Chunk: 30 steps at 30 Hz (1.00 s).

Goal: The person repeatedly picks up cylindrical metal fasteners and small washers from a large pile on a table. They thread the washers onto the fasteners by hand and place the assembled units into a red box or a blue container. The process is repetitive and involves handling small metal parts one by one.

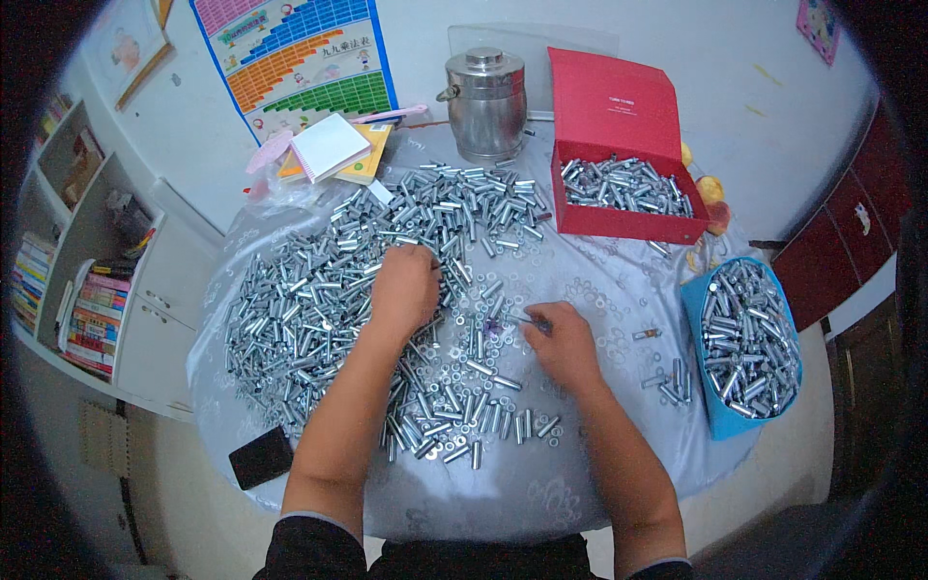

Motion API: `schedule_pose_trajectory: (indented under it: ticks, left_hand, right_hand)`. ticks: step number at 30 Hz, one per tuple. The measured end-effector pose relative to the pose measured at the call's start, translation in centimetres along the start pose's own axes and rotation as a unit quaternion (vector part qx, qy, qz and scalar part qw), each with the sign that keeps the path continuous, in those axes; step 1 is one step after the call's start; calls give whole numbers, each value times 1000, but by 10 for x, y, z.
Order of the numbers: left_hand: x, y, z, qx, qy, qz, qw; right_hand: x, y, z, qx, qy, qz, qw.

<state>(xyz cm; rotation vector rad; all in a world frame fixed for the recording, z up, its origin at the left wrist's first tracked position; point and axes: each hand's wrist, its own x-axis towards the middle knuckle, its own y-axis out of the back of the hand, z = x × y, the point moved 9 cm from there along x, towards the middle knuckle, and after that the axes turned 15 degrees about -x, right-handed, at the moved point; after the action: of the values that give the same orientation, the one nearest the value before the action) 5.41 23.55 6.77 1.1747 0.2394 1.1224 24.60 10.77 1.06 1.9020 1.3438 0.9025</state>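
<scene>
A wide heap of silvery metal bolts and sleeves (300,319) covers the left and middle of the table. My left hand (406,288) rests over the right part of this heap, its fingers curled down; what they grip, if anything, is hidden. Just right of the heap my right hand (565,346) is closed, thumb and fingers pinching a thin metal bolt (522,320) that points left. Between the hands lie loose washers (462,321) and a small purple thing (494,327). Short sleeves (503,421) lie scattered nearer to me.
An open red box (633,225) of metal parts stands at the back right, a blue bin (720,416) of them at the right edge. A steel pot (486,111) and notebooks (331,147) are at the back. A black phone (261,458) lies at the front left.
</scene>
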Motion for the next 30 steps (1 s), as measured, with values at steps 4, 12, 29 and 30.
schedule_pose_trajectory:
  ticks: [4, 12, 29, 30]
  left_hand:
    - [-33, -5, 38, -236, 70, 0, 969]
    - [-80, -59, 45, -629, 236, -104, 733]
    - [-80, -56, 61, -561, 189, -123, 796]
    - [-80, -56, 60, -565, 189, -121, 794]
  right_hand:
    - [-5, 0, -9, -90, 15, 1, 996]
    - [-29, 20, -4, 166, -72, 61, 982]
    - [-38, 28, -8, 176, -60, 61, 981]
    - [-38, 30, -7, 180, -52, 69, 980]
